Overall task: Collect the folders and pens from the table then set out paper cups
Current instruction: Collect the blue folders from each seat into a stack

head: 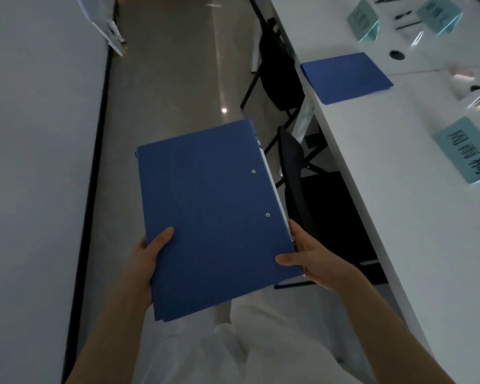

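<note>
I hold a stack of blue folders (pixel 211 217) flat in front of me over the aisle. My left hand (pixel 147 261) grips its left edge with the thumb on top. My right hand (pixel 308 256) grips the lower right corner, thumb on the cover. A dark pen (pixel 294 285) sticks out under the stack beside my right hand. Another blue folder (pixel 345 77) lies near the edge of the white table (pixel 399 217) on the right. Dark pens (pixel 406 22) lie far back on that table.
Teal name cards (pixel 464 149) (pixel 363 19) (pixel 438 13) stand on the right table. Black folding chairs (pixel 297 173) (pixel 277 65) are pushed in along its edge. A second white table (pixel 39 134) lines the left side of the grey floor aisle (pixel 172 79).
</note>
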{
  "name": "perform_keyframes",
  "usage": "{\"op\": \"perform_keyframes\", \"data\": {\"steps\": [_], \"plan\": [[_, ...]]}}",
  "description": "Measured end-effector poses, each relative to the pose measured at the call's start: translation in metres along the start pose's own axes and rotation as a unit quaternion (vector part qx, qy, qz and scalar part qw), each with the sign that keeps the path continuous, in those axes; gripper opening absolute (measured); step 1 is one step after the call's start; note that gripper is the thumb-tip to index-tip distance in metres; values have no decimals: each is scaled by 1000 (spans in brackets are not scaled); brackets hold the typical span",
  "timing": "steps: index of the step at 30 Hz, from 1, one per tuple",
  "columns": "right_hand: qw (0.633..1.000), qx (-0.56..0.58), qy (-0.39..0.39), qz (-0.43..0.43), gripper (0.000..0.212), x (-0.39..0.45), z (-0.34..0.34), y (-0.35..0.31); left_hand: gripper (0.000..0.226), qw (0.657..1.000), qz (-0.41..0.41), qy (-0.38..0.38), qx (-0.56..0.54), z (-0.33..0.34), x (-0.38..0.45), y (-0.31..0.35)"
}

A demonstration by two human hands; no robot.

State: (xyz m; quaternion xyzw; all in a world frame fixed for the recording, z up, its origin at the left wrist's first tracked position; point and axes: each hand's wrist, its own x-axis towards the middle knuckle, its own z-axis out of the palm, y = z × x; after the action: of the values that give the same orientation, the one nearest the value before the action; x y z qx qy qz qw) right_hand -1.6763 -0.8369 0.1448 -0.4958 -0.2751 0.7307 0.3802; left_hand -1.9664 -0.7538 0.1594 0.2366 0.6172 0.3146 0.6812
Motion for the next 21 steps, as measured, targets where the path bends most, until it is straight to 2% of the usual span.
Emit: {"op": "perform_keyframes", "data": {"steps": [2, 10, 12, 14, 16, 17, 19, 21], "plan": [[1000, -3, -8, 10, 74, 28, -7, -18, 46, 1000, -2, 16, -5, 10, 21, 16], [1000, -1, -5, 31, 70, 120, -53, -95, 59, 1000, 10, 26, -12, 63, 103, 93], [999, -5, 6, 43, 69, 139, -61, -114, 55, 1000, 10, 25, -14, 75, 121, 110], [998, -29, 40, 48, 52, 158, -67, -128, 50, 1000, 8, 22, -15, 85, 138, 127], [988, -107, 104, 31, 17, 177, -68, -145, 48, 1000, 6, 18, -15, 91, 155, 141], [975, -172, 142, 20, 10, 189, -69, -155, 49, 1000, 4, 17, -14, 93, 167, 149], [930, -301, 209, 12, 36, 214, -73, -168, 51, 1000, -2, 17, -12, 97, 189, 164], [897, -364, 249, 12, 43, 235, -76, -181, 51, 1000, -5, 11, -14, 99, 211, 181]]}}
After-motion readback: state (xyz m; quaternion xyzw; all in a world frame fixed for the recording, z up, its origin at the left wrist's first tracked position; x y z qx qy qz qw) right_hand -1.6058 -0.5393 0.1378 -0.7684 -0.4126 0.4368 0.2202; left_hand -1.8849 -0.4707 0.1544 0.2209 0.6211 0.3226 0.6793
